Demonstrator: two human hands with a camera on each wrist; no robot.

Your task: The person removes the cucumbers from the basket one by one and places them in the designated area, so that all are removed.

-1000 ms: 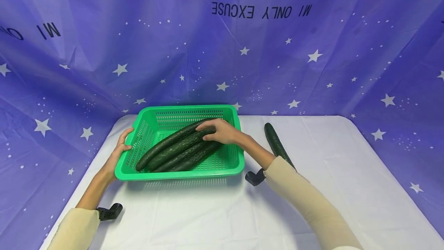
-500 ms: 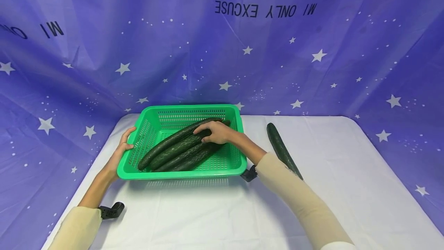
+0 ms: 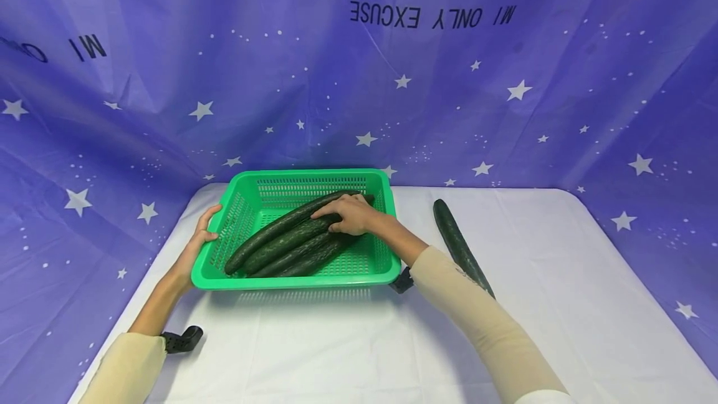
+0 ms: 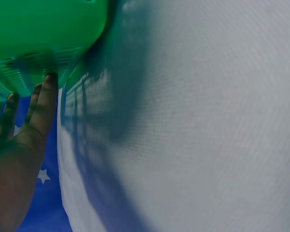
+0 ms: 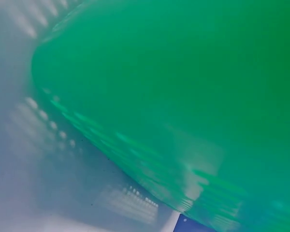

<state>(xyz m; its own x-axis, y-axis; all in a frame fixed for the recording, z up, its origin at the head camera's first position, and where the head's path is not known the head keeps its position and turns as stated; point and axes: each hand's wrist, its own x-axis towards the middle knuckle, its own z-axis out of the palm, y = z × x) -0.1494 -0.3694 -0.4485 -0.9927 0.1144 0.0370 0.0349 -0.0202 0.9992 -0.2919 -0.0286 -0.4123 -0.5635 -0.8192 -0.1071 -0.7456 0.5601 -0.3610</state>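
At far left, a beige sleeve (image 3: 123,366) and a black wrist-worn device (image 3: 185,340) lead up to the left hand (image 3: 193,247). Thumb and forefinger are spread at the left rim of a green, rectangular, perforated plastic basket (image 3: 297,283); in the left wrist view, mostly straight fingers rest against its outer side below the rim. The basket sits on the white-covered table (image 3: 561,267), between the left hand and the right forearm.

Inside it, four long dark green cucumbers (image 3: 278,227) lie side by side, slanting from near left to far right. Their near ends point toward the left hand's side, well apart from that hand; their far ends lie at or under the right hand (image 3: 354,216). That hand reaches in over the right rim, thumb and forefinger curved around the second cucumber (image 3: 287,244) from the back; the other fingers are hard to make out.

To the right of the basket, near the right forearm, a single dark green cucumber (image 3: 457,243) lies slanted on the table, its near end partly behind the right sleeve (image 3: 482,323).
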